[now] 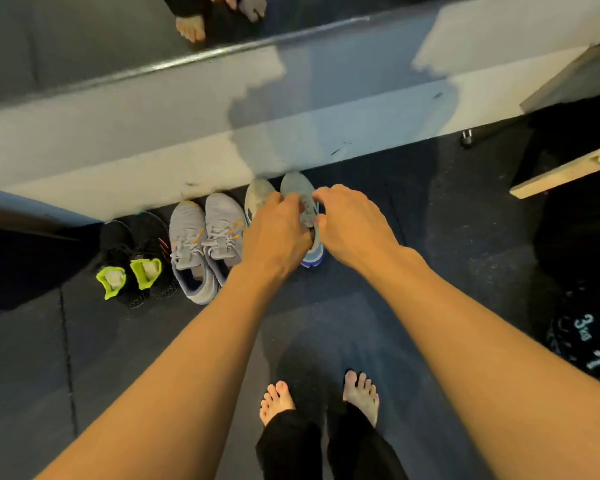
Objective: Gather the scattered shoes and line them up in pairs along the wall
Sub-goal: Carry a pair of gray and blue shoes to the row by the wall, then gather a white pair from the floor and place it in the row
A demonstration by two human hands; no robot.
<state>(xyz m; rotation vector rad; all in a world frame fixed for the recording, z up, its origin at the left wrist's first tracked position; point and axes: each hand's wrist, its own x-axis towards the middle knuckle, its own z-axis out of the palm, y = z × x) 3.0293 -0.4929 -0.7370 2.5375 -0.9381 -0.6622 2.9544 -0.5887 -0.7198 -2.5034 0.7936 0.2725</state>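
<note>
Our left hand (pixel 276 233) curls fingers over blue-grey mesh sneaker (pixel 297 187), our right hand (pixel 352 223) pinches its side; toe near white wall base (pixel 118 168); dirty-white sneaker (pixel 257 194) just beside it; grey lace-up pair (pixel 187 230), black neon-green-lined pair (pixel 145 271) further left.

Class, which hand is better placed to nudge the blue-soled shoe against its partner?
Right, probably: the right hand grips the blue-soled shoe from its outer side, while the left hand lies across the partner shoe.
</note>
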